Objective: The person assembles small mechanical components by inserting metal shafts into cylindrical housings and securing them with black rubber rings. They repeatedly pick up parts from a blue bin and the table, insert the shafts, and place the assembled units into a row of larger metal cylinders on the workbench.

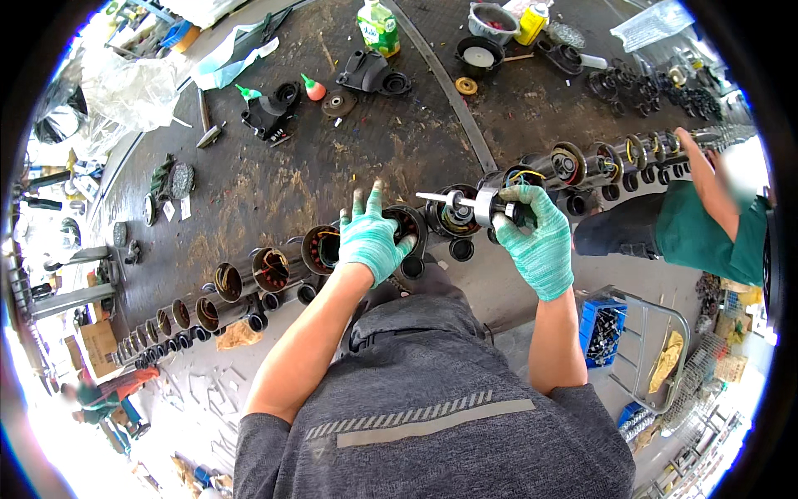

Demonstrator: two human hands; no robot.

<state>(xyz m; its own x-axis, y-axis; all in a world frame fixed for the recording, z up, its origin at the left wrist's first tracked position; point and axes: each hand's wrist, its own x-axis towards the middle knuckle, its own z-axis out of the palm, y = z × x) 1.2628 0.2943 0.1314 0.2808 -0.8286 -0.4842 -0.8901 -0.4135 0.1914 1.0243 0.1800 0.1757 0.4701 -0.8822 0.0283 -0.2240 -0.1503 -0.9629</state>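
One shiny metal rotor (pixel 485 207) — slim-shafted, broad-drummed — is pinched in the right grip (pixel 536 241), the left grip (pixel 371 239) splayed.

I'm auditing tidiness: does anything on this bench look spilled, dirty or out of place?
The dark benchtop has brown patches, worn or stained, I can't tell. A green-labelled bottle, perhaps a drink, beside a black housing seems odd.

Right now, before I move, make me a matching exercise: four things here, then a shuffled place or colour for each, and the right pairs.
Things:
1. rotor
2. crate
3. hammer
4. container

Places and colours:
A. on the left part of the table
B. yellow
C. in the right hand
D. blue

Pairs: 1-C, 2-D, 3-A, 4-B.
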